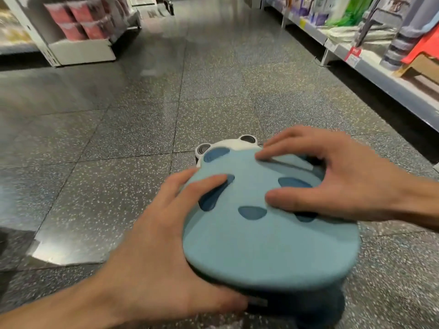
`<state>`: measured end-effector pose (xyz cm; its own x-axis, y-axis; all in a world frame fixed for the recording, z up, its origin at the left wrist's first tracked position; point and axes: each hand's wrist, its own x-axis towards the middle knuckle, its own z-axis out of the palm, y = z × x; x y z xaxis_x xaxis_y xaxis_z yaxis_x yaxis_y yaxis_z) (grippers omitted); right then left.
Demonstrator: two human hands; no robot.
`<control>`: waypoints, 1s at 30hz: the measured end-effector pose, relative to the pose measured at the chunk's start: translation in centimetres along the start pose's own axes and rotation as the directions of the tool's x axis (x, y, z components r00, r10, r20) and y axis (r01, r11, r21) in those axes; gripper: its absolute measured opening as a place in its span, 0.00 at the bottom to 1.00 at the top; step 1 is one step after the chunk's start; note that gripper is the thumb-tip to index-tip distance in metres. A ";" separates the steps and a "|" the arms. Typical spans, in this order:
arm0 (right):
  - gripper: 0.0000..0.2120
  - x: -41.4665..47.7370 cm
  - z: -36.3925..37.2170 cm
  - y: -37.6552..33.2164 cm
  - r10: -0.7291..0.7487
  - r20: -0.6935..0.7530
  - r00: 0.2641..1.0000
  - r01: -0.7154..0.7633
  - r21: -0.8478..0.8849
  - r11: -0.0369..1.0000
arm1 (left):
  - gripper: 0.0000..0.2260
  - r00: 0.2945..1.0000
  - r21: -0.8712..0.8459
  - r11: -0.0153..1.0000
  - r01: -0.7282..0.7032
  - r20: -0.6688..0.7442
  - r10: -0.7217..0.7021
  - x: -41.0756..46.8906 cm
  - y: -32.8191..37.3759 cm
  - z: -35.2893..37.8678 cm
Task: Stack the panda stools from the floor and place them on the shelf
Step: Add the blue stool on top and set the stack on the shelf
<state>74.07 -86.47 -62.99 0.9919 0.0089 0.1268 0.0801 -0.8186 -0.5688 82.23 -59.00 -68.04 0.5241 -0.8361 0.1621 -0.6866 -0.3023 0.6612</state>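
Note:
A light blue panda stool (266,245) with dark blue eye and ear patches fills the lower middle of the head view. My left hand (166,236) grips its left rim, thumb under the near edge. My right hand (332,176) presses on its top right, fingers spread over the seat. Behind it a white panda stool (234,144) with black ears peeks out on the speckled floor, mostly hidden by the blue one.
A long store shelf (380,81) with bags, stacked stools and a cardboard box runs along the right. A white display stand (80,51) with red packs stands at the far left. Dark speckled floor tiles (142,103) stretch ahead down the aisle.

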 end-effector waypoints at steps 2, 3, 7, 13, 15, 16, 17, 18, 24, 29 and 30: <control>0.33 1.2 -2.1 -1.1 -0.065 -0.045 0.997 0.064 -0.018 0.998 | 0.31 0.985 0.042 0.993 0.107 -0.139 -0.100 2.1 0.4 -1.8; 0.33 1.8 -3.1 -1.5 -0.103 -0.071 0.992 0.100 -0.045 0.994 | 0.32 0.989 0.052 0.997 0.049 -0.140 -0.041 3.3 0.5 -3.1; 0.31 4.9 -4.2 -1.0 -0.150 -0.152 0.977 0.143 -0.058 0.988 | 0.56 0.949 0.245 0.969 -0.016 -0.301 0.092 4.1 1.6 -3.6; 0.24 9.6 0.6 4.0 -0.004 -0.093 0.996 0.004 0.007 1.000 | 0.56 0.915 0.169 0.956 0.239 -0.367 -0.164 7.6 -1.9 0.7; 0.24 10.2 2.7 5.3 0.030 -0.041 0.999 -0.030 -0.012 0.999 | 0.57 0.895 0.165 0.933 0.320 -0.375 -0.240 8.2 -3.3 2.5; 0.27 10.3 3.9 5.8 0.048 -0.043 0.998 -0.049 -0.019 0.999 | 0.56 0.891 0.169 0.927 0.334 -0.379 -0.251 8.4 -4.1 3.4; 0.31 10.3 5.0 6.2 0.075 -0.064 0.995 -0.077 -0.026 0.997 | 0.56 0.887 0.175 0.924 0.341 -0.385 -0.254 8.6 -4.8 4.3; 0.36 10.2 6.1 6.4 0.112 -0.089 0.990 -0.116 -0.036 0.993 | 0.55 0.884 0.174 0.923 0.343 -0.393 -0.254 8.6 -5.3 5.2; 0.40 12.3 8.1 9.1 0.261 0.105 0.960 -0.255 -0.070 0.964 | 0.57 0.833 0.110 0.871 0.479 -0.370 -0.412 10.4 -7.4 7.9; 0.39 12.5 10.1 11.7 0.238 0.106 0.965 -0.226 -0.114 0.967 | 0.57 0.866 0.033 0.891 0.454 -0.253 -0.432 10.3 -9.4 8.2; 0.40 12.3 10.6 12.1 0.240 0.074 0.968 -0.234 -0.074 0.969 | 0.57 0.875 0.003 0.894 0.449 -0.207 -0.438 10.2 -9.9 7.9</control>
<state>88.27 -90.17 -76.92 0.9867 -0.1449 -0.0736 -0.1620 -0.8383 -0.5205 90.37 -68.19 -78.73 0.8639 -0.5037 0.0039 -0.3802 -0.6469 0.6611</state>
